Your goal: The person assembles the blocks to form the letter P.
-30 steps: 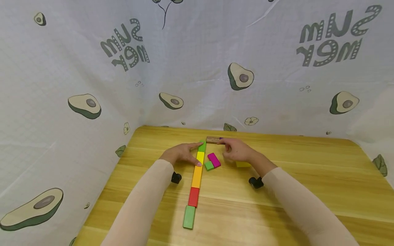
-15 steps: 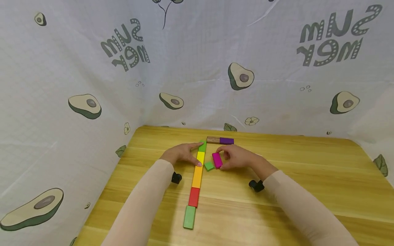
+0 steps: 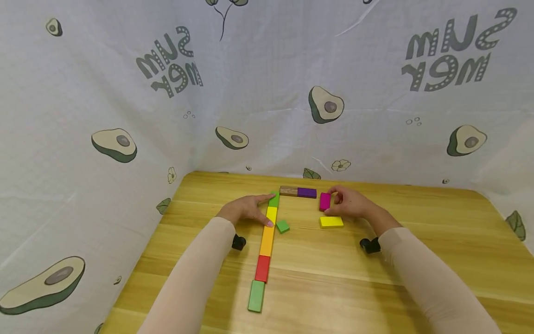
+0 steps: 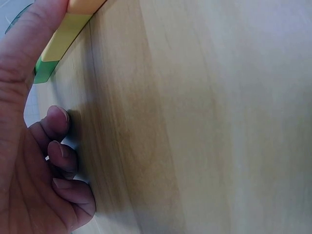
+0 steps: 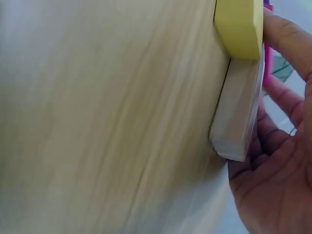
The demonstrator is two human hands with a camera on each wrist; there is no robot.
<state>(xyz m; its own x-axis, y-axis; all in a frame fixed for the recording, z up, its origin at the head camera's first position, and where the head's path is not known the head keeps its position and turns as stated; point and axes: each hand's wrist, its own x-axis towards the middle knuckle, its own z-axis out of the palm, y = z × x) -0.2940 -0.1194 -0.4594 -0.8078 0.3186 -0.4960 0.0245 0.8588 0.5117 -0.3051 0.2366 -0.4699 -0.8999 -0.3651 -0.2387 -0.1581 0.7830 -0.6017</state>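
Note:
My right hand [image 3: 349, 202] pinches a magenta block [image 3: 325, 202] between thumb and a finger, just beyond a lone yellow block [image 3: 331, 222]. In the right wrist view, a pale wooden block [image 5: 236, 105] lies beside that yellow block; the head view hides it behind the hand. My left hand [image 3: 245, 208] touches a long row of blocks, its index fingertip at the far green block [image 3: 273, 200] and its thumb near where the yellow block [image 3: 271, 214] meets the orange block [image 3: 267, 241]. Its other fingers bend loosely, as the left wrist view shows.
The row runs toward me through a red block [image 3: 262, 268] to a green block [image 3: 256, 296]. A brown block [image 3: 289, 191] and a purple block [image 3: 307, 192] extend rightward from its far end. A small green block [image 3: 282, 227] lies beside the row. Printed cloth [image 3: 275, 148] walls the wooden table.
My right hand left the purple block, took the magenta block from beside the small green one and carried it right, near the yellow block. My left hand has stayed put.

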